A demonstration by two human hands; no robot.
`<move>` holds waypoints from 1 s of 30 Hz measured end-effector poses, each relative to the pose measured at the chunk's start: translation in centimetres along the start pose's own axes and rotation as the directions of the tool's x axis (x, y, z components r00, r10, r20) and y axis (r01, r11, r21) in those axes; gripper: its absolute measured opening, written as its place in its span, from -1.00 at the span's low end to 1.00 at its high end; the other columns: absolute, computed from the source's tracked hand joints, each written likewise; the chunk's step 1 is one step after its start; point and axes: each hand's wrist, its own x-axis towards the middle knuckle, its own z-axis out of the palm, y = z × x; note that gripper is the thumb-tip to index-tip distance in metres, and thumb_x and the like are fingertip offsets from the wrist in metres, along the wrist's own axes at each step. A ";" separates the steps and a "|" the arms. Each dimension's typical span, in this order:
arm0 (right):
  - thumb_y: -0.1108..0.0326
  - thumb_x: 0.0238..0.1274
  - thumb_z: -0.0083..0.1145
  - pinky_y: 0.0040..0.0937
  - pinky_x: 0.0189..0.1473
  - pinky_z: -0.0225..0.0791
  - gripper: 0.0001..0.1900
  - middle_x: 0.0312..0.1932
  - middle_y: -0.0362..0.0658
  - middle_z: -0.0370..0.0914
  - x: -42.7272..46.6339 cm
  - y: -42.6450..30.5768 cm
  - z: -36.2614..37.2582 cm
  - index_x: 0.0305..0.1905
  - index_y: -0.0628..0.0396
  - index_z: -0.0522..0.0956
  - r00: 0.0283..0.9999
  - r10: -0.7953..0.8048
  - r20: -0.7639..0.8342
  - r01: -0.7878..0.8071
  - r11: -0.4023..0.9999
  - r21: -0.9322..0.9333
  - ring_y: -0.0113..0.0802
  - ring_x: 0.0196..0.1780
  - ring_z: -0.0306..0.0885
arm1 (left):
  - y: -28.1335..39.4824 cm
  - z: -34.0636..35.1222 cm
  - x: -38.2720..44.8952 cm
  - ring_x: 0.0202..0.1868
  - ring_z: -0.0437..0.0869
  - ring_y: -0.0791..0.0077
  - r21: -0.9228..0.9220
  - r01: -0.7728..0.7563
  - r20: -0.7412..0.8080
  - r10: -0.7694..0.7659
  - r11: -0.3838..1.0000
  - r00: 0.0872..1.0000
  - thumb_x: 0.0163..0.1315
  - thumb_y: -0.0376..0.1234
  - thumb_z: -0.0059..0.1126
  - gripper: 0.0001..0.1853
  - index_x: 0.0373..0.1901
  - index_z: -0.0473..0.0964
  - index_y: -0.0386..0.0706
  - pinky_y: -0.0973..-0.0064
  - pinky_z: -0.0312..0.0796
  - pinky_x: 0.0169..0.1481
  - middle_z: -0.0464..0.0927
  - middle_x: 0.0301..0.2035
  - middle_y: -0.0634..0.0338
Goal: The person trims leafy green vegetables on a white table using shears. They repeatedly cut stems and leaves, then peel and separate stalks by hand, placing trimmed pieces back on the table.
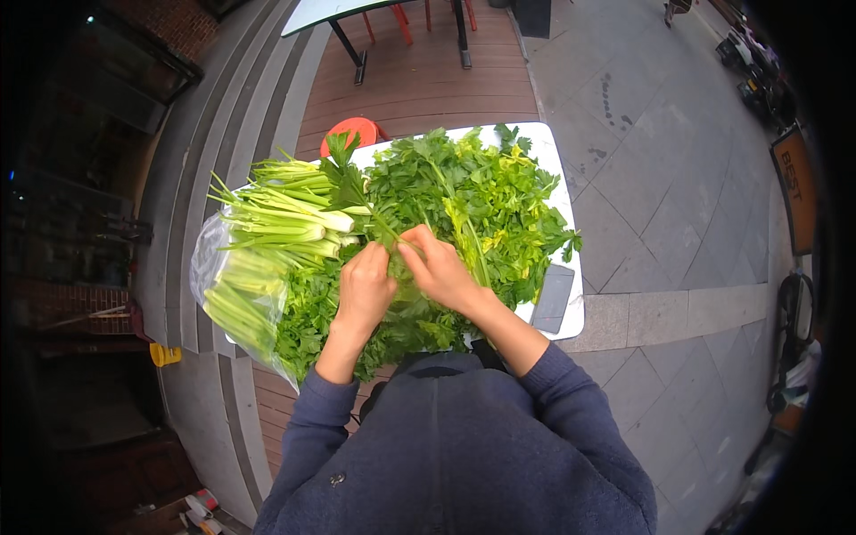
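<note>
Both my hands meet over the middle of the leaf pile. My left hand (367,283) and my right hand (440,269) are closed on one leafy celery stalk (380,219), whose dark green leaves point up and left. Bare celery stalks (284,217) lie bundled at the left of the white table (550,152), their pale cut ends towards the middle. Below them, more stalks (242,304) are in a clear plastic bag (208,257). Celery leaves (461,180), green with some yellow, cover much of the tabletop beyond and around my hands. My fingertips partly hide the stalk.
A grey flat device, perhaps a phone (553,299), lies at the table's right edge. A red stool (350,134) stands behind the table, with another white table (321,15) farther off. Stone steps (221,134) run along the left; grey paving (655,200) extends to the right.
</note>
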 end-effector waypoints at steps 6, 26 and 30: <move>0.41 0.50 0.01 -0.08 -0.30 0.46 -0.88 -0.37 0.13 0.62 -0.6 -0.4 1.1 -0.08 0.26 0.40 0.996 -0.079 -0.048 0.075 0.994 -0.085 0.08 -0.28 0.67 | -4.6 2.2 1.5 -0.34 0.72 -0.15 0.109 0.447 -0.187 -0.424 0.888 0.886 0.02 -0.70 0.07 -0.63 -0.06 0.53 -0.48 0.15 0.59 -0.23 0.65 -0.35 -0.22; 0.42 0.47 0.07 -0.09 -0.30 0.52 -0.87 -0.30 0.13 0.65 -1.4 -0.8 1.1 -0.07 0.24 0.39 0.992 -0.126 0.033 0.129 0.981 -0.147 0.12 -0.29 0.68 | -4.4 -3.7 1.1 -0.33 0.56 0.23 0.345 -0.136 -0.017 0.152 0.929 0.988 0.02 -0.54 0.13 -0.57 0.02 0.49 -0.29 0.31 0.42 -0.31 0.48 -0.34 0.12; 0.39 0.46 0.10 -0.12 -0.32 0.48 -0.84 -0.36 0.13 0.64 -2.3 -0.8 1.1 -0.07 0.27 0.44 0.991 -0.130 0.010 0.130 0.976 -0.174 0.09 -0.34 0.67 | -13.1 -0.3 0.9 -0.36 0.56 0.28 -0.376 0.676 -0.254 -0.772 0.634 0.583 0.56 -0.16 -0.05 -0.64 -0.07 0.53 -0.32 0.24 0.41 -0.19 0.63 -0.33 0.02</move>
